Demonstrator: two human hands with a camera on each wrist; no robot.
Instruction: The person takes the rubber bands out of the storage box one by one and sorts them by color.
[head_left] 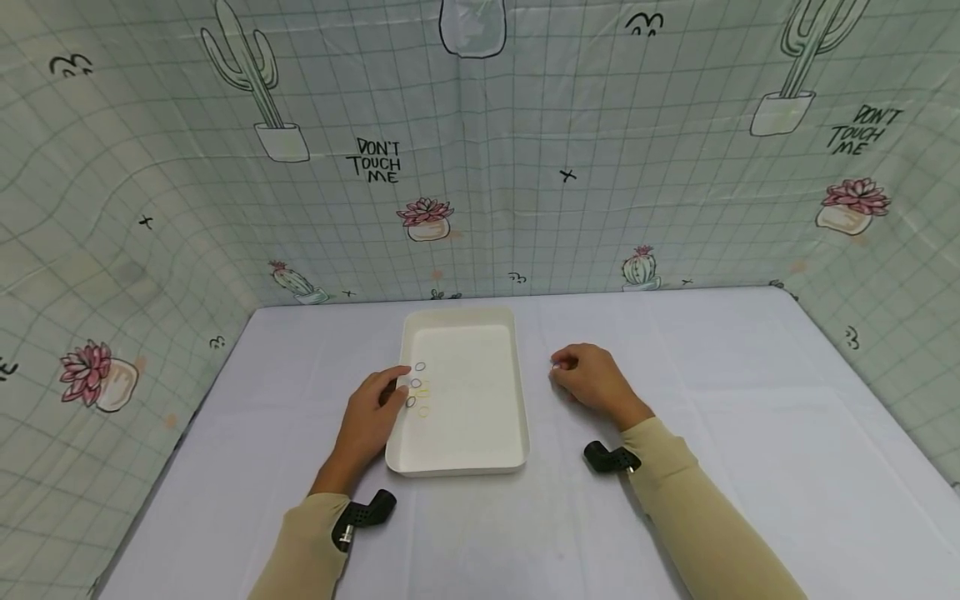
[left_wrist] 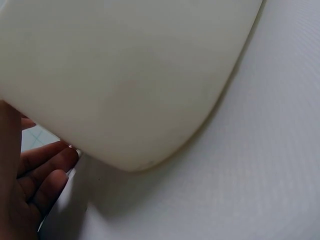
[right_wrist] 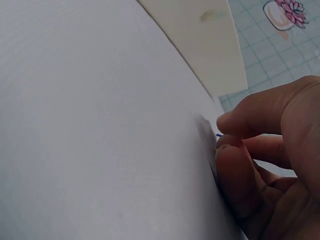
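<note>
Near its left wall, the white tray (head_left: 472, 454) holds small thin rings: three dark bluish ones, among them a ring (head_left: 420, 367) at the far end, and yellow pieces, one a yellow ring (head_left: 423, 412). My left hand (head_left: 372, 414) rests at the tray's left rim, thumb and index fingertips over the edge. In the left wrist view, its other fingers (left_wrist: 52, 187) lie loosely bent outside the wall. To the right of the tray, just over the cloth, my right hand (head_left: 595, 379) pinches a tiny thin blue piece (right_wrist: 219, 135); the fingers hide most of it.
A white cloth (head_left: 750, 450) covers the table. Behind it and on both sides hangs a gridded curtain (head_left: 510, 217) printed with cacti. Each wrist carries a black camera mount, such as the right mount (head_left: 609, 457).
</note>
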